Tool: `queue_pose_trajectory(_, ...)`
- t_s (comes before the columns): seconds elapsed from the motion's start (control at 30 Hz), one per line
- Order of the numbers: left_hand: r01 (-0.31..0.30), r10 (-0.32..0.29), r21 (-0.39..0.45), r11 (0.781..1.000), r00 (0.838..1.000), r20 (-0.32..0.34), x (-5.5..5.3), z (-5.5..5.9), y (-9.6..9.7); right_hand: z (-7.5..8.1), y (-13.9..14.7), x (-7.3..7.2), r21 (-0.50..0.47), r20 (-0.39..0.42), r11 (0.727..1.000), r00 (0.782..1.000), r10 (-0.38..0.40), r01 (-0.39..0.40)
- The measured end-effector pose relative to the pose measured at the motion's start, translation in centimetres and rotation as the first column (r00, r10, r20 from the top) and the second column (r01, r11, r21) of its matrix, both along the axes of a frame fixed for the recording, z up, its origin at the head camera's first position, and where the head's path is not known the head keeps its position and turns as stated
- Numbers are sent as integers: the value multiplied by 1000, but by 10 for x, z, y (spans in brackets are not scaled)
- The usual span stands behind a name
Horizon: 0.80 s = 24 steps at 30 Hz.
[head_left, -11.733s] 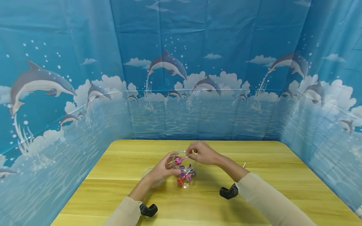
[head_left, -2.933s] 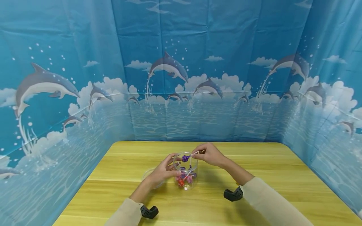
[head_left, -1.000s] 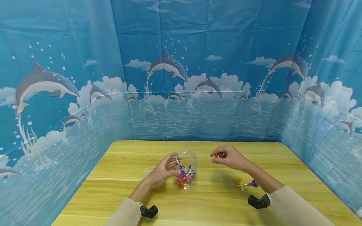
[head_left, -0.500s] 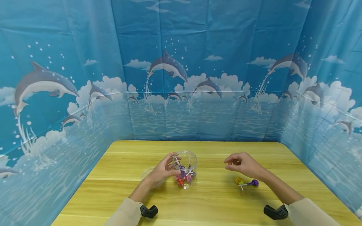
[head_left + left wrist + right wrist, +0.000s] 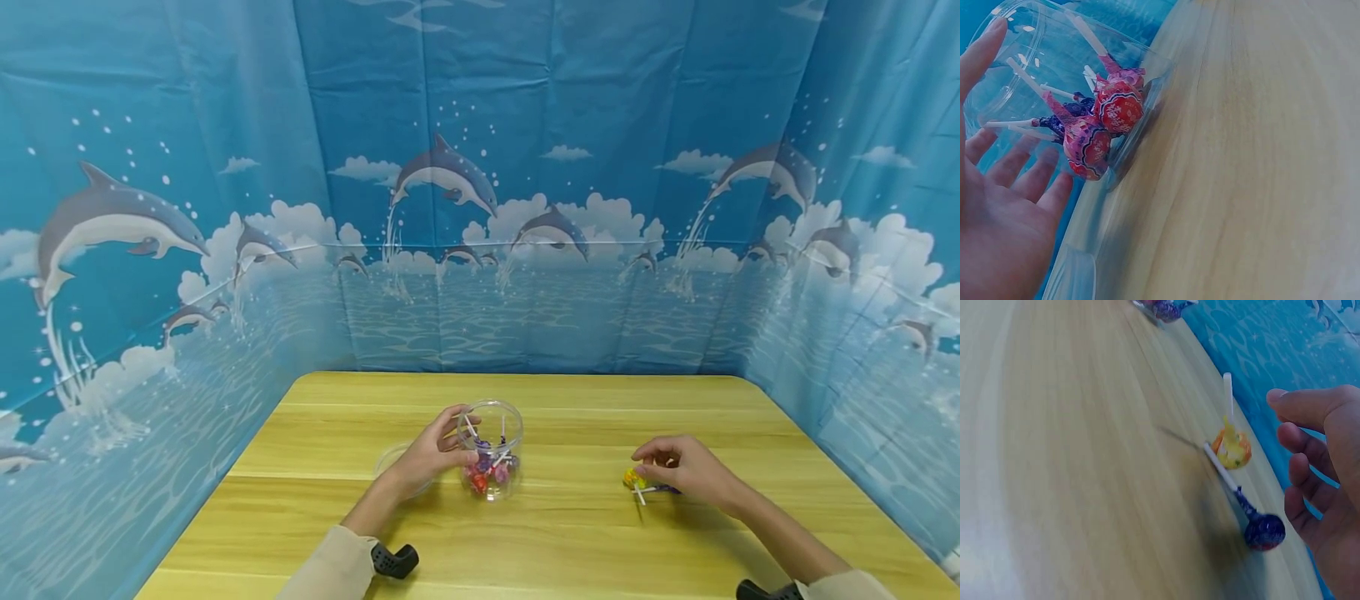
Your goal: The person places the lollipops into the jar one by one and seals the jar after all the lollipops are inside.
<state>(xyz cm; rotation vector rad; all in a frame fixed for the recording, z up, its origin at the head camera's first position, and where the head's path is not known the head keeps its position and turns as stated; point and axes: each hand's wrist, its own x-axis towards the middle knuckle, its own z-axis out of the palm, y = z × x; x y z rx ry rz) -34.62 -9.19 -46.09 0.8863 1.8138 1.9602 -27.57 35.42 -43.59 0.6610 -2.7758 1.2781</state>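
Note:
A clear plastic jar [image 5: 491, 450] stands uncovered on the table, with several wrapped lollipops [image 5: 1119, 106] inside, red, pink and purple. My left hand [image 5: 431, 454] holds the jar from its left side, thumb in front and fingers around the back. Over on the right, a yellow lollipop [image 5: 1233, 450] and a purple lollipop [image 5: 1264, 532] lie on the table with their sticks close together. My right hand [image 5: 686, 471] hovers just above these two, its fingers loosely bent and nothing between them. In the head view it partly hides the purple one.
A clear round lid [image 5: 390, 457] lies on the table left of the jar, partly behind my left forearm. The yellow wood-grain table [image 5: 555, 542] ends at a blue dolphin-print curtain [image 5: 480, 317] at the back and sides.
Earlier my right hand held lollipops over the jar's mouth; a purple one is now inside. Since then the right hand has moved right and down to the loose lollipops. My left hand stays put.

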Motion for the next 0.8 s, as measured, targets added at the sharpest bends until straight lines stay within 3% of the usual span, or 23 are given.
queue_pose_trajectory(0.4,7,-7,14,1000,1000,0,0,-1,1,-16,17,7,69,-43,997,998,-42,45)
queue_pose_trajectory(0.63,7,-7,10,1000,1000,3,0,-2,1,-22,22,7,150,-117,988,992,44,-26)
queue_pose_trajectory(0.8,1,-1,5,1000,1000,-7,1,-1,0,-20,23,8,173,-141,978,979,146,-121)
